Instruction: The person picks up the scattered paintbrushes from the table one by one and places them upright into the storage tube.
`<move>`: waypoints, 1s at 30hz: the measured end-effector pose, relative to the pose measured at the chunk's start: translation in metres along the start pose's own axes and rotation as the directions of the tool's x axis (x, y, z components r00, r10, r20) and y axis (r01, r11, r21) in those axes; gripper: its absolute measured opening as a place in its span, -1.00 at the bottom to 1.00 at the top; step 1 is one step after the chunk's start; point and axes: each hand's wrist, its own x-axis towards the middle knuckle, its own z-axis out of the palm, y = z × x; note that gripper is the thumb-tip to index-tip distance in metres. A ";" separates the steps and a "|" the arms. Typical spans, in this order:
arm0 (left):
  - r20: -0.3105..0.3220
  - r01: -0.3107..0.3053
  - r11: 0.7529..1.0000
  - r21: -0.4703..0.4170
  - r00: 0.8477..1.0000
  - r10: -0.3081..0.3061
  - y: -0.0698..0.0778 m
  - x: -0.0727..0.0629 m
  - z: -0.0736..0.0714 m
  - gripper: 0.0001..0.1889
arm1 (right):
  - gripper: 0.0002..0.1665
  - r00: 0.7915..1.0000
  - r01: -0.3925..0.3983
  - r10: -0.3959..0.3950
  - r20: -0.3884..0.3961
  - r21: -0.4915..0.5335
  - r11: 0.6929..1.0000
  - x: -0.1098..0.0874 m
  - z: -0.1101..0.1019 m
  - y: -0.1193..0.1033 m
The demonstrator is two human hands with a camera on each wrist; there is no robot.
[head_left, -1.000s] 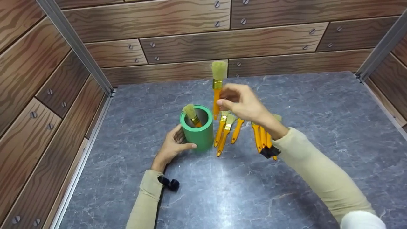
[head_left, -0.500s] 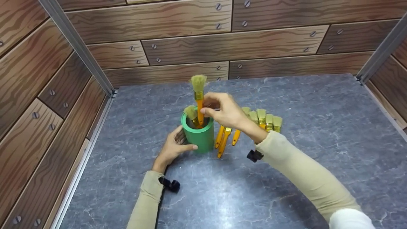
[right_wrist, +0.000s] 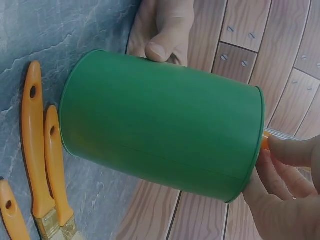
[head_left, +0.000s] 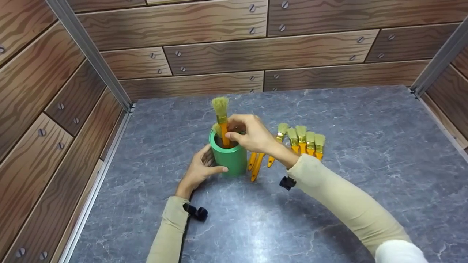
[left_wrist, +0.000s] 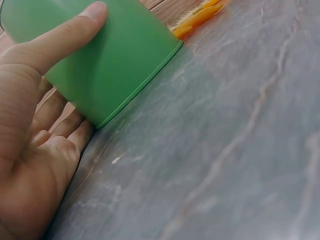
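Note:
A green can [head_left: 231, 160] stands upright on the table, open at the top. My left hand [head_left: 199, 168] holds its left side, thumb [left_wrist: 75, 37] across the front and fingers round behind. Over the rim, my right hand [head_left: 252, 135] pinches the orange handle of a paintbrush [head_left: 221, 111], bristles up, its lower end down inside the can. Behind it, the bristles of another paintbrush [head_left: 216, 129] show in the can. In the right wrist view, the right fingers [right_wrist: 290, 150] are right at the can's rim, with a bit of orange handle between them.
Close to the can's right lie a few paintbrushes [head_left: 257, 168], partly under my right hand. Several more paintbrushes [head_left: 310, 140] lie side by side farther right. The grey marbled table [head_left: 146, 146] is bounded by wood-patterned walls [head_left: 215, 54] at the back and sides.
My right hand has carried the paintbrush left from beside the can and lowered its handle into the opening. The left hand has stayed on the can.

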 end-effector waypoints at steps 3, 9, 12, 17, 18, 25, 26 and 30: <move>0.006 -0.015 1.000 -0.007 1.000 0.015 -0.001 0.000 0.000 0.01 | -0.79 1.000 0.005 -0.005 -0.001 0.032 0.999 0.000 0.001 0.001; -0.001 -0.020 1.000 -0.011 1.000 0.020 -0.003 0.001 0.000 0.02 | -0.80 1.000 0.024 -0.025 0.005 0.060 0.998 -0.001 0.001 0.001; -0.003 -0.015 1.000 -0.005 1.000 0.015 -0.002 0.001 0.000 0.01 | -0.79 1.000 0.024 -0.024 -0.001 0.058 0.998 -0.001 0.000 0.002; -0.010 -0.011 1.000 -0.002 1.000 0.011 0.000 0.001 0.001 0.01 | -0.77 1.000 0.012 -0.012 -0.003 0.067 0.998 -0.006 -0.005 0.000; -0.015 -0.007 1.000 0.000 1.000 0.007 0.000 0.001 0.001 0.02 | -0.77 1.000 0.010 -0.010 -0.001 0.067 0.998 -0.007 -0.007 0.000; -0.027 0.015 1.000 0.004 1.000 -0.015 0.000 0.000 0.001 0.05 | -0.75 1.000 -0.030 0.030 -0.006 0.033 0.999 -0.020 -0.022 -0.001; -0.026 0.018 1.000 0.005 0.999 -0.017 0.000 -0.001 0.001 0.05 | -0.74 0.999 -0.035 0.035 -0.011 0.031 0.999 -0.022 -0.024 -0.001; -0.026 0.014 1.000 -0.002 1.000 -0.014 -0.001 -0.001 0.001 0.05 | -0.75 0.998 -0.050 0.051 -0.032 0.028 0.998 -0.030 -0.034 0.000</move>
